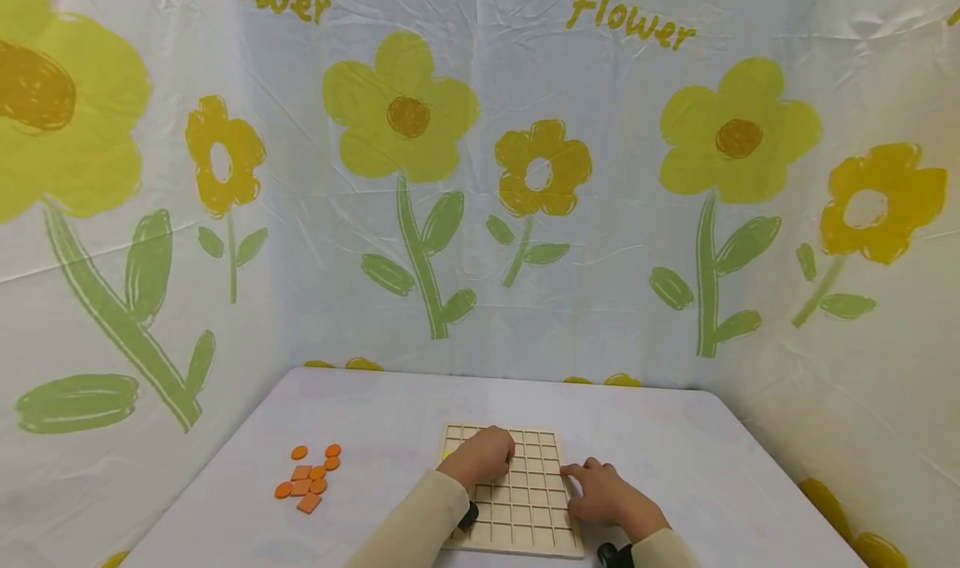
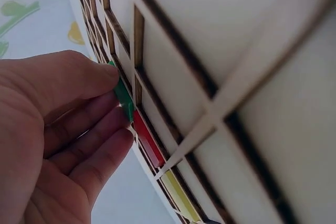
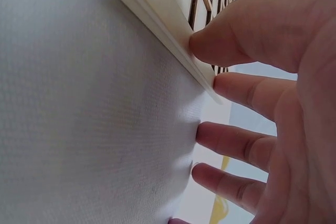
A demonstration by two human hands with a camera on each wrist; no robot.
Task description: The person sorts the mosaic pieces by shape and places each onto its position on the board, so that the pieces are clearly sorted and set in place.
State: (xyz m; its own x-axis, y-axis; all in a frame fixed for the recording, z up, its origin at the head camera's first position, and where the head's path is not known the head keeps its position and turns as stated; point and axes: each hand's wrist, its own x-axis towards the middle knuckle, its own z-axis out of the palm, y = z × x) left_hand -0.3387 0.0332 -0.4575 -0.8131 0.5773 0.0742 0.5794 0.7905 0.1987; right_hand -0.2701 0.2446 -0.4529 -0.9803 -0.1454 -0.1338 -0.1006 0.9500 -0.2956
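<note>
A pale wooden grid board lies on the table, its cells divided by thin raised strips. Over its far left part is my left hand, which pinches a green tile between thumb and fingers at one of the cells. In the left wrist view, a red tile and a yellow tile sit in cells in line with the green one. My right hand rests at the board's right edge, fingers spread. Its thumb and a fingertip touch the rim in the right wrist view.
Left of the board lie loose orange pieces: several discs and a few squares, some overlapping. The white table meets a flower-printed cloth at the back, with more of that cloth at both sides.
</note>
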